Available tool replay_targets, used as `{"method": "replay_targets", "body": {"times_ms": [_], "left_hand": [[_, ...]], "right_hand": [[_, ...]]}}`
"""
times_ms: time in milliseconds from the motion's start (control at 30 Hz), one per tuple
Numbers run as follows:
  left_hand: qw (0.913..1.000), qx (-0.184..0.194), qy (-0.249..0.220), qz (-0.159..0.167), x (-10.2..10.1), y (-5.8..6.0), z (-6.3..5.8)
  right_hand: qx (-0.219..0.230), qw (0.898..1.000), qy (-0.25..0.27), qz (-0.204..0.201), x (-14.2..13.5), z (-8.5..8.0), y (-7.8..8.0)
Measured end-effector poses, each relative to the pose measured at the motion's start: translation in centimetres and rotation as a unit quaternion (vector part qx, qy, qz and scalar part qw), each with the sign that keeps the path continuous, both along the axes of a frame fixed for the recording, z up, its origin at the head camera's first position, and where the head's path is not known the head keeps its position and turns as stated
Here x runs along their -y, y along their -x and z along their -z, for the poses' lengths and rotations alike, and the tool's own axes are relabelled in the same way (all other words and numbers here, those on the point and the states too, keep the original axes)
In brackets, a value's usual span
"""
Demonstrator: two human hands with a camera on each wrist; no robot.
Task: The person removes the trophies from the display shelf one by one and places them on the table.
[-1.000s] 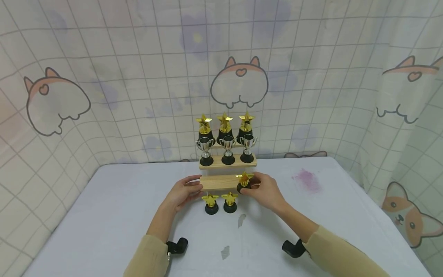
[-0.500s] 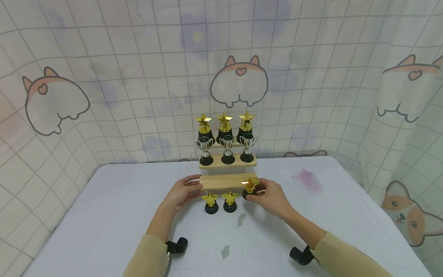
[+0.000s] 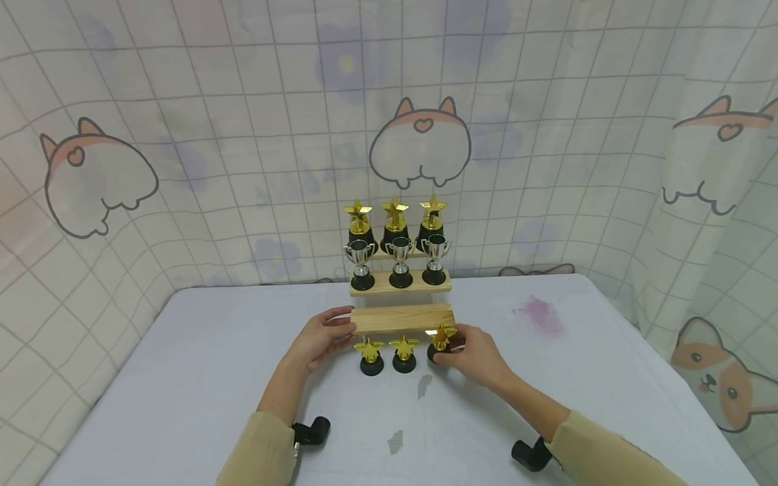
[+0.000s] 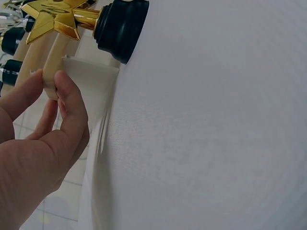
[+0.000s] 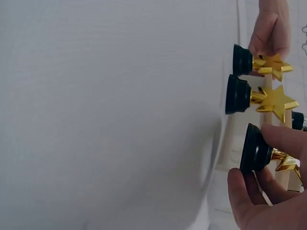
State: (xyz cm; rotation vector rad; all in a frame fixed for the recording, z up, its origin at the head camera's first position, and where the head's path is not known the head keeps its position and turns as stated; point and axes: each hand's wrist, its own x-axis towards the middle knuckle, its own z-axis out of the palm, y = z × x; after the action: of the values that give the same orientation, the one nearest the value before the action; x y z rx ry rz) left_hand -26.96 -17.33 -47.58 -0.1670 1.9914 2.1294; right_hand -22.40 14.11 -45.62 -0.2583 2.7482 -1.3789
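At the left end of the lowest wooden shelf, my left hand pinches the board between thumb and fingers, as the left wrist view also shows. My right hand grips a gold star trophy by its black base, in front of the shelf's right end. In the right wrist view this base looks slightly tilted; whether it touches the table cannot be told. Two more star trophies, one at left and one in the middle, stand upright on the table before the shelf.
Behind, a middle wooden shelf bears three silver cup trophies. Above it three larger gold star trophies stand on the top shelf. A patterned curtain closes off the back. A white cloth covers the table.
My right hand has taken the star trophy off the lowest shelf's right end, moving it right, then toward me and down. My left hand keeps its place on the shelf.
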Motion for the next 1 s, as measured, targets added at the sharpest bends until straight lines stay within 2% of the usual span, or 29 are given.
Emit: {"method": "replay_targets", "body": {"times_ms": [533, 1000], "left_hand": [[1.0000, 0.001, -0.005, 0.000, 0.0, -0.1, 0.0], [1.0000, -0.001, -0.003, -0.001, 0.0, 0.0, 0.0]], "right_hand": [[0.012, 0.999, -0.036, -0.002, 0.3, 1.1, 0.2], [-0.022, 0.998, -0.062, -0.011, 0.6, 1.8, 0.7]]}}
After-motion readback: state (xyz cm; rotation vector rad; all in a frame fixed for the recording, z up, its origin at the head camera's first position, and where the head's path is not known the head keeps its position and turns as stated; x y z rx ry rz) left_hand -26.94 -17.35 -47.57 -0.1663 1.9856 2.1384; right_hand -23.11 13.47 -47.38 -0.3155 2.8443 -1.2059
